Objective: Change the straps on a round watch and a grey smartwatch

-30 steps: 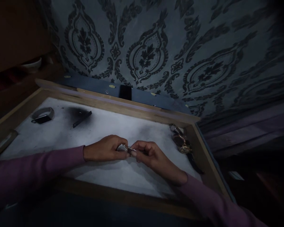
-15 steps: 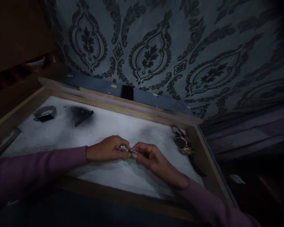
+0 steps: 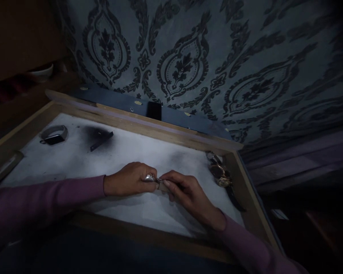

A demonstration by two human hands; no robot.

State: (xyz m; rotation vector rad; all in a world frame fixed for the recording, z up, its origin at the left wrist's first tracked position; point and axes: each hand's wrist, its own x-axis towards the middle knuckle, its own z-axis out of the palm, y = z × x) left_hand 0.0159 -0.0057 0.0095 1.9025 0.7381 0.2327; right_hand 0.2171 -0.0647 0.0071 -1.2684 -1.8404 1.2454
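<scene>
My left hand (image 3: 133, 179) is closed around a small silver wristwatch (image 3: 150, 177), whose rounded shiny case shows between thumb and fingers. Close beside it, the fingers of my right hand (image 3: 185, 188) pinch the watch's other end, where a thin shiny part meets the fingertips. A short greyish-brown strap piece (image 3: 161, 186) shows below, between the two hands. Most of the strap is hidden by my fingers. Both hands are over the white-lined bottom (image 3: 125, 152) of a shallow wooden tray (image 3: 254, 198).
A grey-strapped smartwatch (image 3: 55, 135) and a dark narrow bar (image 3: 101, 141) lie at the left. A curved band (image 3: 7, 167) rests by the left wall. Several watches (image 3: 221, 173) lie along the right wall. Beyond the back rim is a black flat object (image 3: 154, 110).
The wristwatch has been turned in my hands, so its round side now faces differently and the strap piece shows below. My right fingers have shifted slightly.
</scene>
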